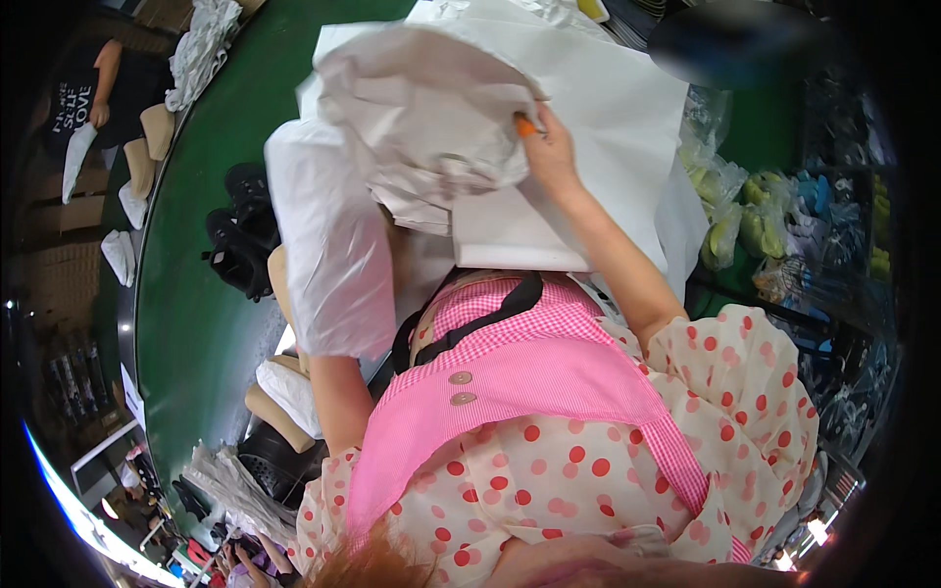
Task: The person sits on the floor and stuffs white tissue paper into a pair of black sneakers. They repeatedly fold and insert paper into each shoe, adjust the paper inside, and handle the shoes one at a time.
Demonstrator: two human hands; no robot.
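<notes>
My right hand (551, 152) is closed on the edge of a crumpled sheet of thin paper (421, 108), lifted and blurred by motion. Something small and orange (525, 124) shows at its fingertips; I cannot make out its kind. My left forearm (339, 392) runs up beneath a loose white paper sheet (323, 235), which hides my left hand and its fingers. Under the lifted sheet lies a stack of large white paper (613, 108), spread before me and hanging toward my lap.
Black shoes (240, 235) stand on the green table (186, 333) at my left. Nearer me are beige shoe forms (274, 416) and white paper stuffing. Plastic-bagged yellow-green items (765, 216) lie at the right. Across the table's left edge, a person in black (108, 98) holds a white piece.
</notes>
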